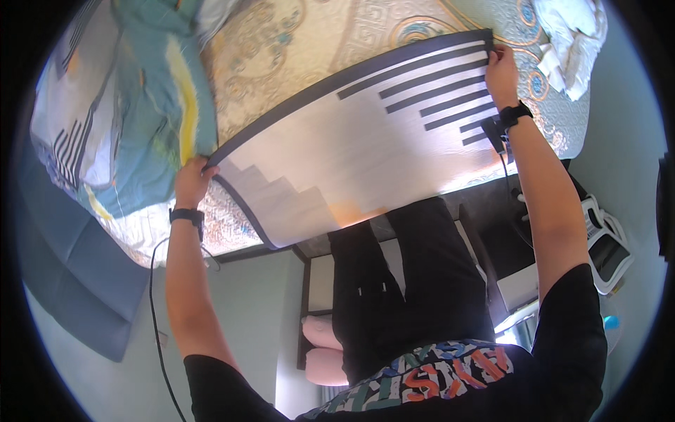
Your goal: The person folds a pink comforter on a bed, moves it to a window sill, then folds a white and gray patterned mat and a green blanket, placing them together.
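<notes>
A pillowcase-like rectangle of white fabric [337,158] with a dark grey border and dark stripes is stretched between my two hands. My left hand [192,182] pinches its corner at the left, beside the teal bedding. At the upper right my right hand [502,74] grips the opposite corner, near the ends of the stripes. The fabric hangs down toward my legs over the bed's near side, and an orange patch shows at its lower edge. Each wrist carries a black band, and a cable runs from a small black device [493,135] by the right wrist.
A patterned quilted bed cover [258,68] spreads beneath the fabric. Crumpled teal bedding [153,105] lies at left, beside a blue-grey padded headboard [79,264]. White crumpled cloth [572,47] lies at upper right. A white-framed object [609,253] stands at right; pink items [324,364] sit on a shelf.
</notes>
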The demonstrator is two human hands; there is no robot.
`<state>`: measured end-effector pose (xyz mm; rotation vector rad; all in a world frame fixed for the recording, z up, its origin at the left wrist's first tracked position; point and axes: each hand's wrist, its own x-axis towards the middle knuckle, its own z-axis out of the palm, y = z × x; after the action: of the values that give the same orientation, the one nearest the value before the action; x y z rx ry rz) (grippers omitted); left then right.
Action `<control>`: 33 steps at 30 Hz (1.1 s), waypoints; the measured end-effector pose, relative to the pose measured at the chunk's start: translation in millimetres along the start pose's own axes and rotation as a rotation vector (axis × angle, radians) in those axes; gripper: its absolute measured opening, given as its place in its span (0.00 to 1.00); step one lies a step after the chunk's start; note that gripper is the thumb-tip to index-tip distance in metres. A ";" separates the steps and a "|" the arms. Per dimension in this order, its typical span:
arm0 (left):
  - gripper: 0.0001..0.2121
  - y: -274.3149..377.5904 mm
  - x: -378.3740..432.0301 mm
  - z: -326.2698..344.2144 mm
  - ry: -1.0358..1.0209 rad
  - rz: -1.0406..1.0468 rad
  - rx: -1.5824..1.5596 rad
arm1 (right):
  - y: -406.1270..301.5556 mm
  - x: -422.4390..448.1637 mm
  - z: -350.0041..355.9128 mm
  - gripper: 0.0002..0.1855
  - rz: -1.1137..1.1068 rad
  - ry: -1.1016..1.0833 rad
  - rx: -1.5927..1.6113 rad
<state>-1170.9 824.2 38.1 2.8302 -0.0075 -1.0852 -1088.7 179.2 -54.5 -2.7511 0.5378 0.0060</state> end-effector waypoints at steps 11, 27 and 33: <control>0.30 92.6 -81.1 103.9 0.395 -0.003 -0.011 | -151.7 -153.3 30.8 0.34 -0.638 -0.220 -0.314; 0.29 82.7 -200.2 219.6 0.417 -0.487 -1.081 | -355.9 -342.4 104.9 0.33 -1.007 -0.356 -0.131; 0.17 61.1 -181.6 280.2 0.480 -0.385 -1.496 | -347.3 -422.1 85.1 0.32 -0.998 -0.469 -0.123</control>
<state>-1490.8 743.1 -41.4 1.5844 0.9502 -0.1334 -1348.2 663.9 6.6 -2.6769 -0.9742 0.4306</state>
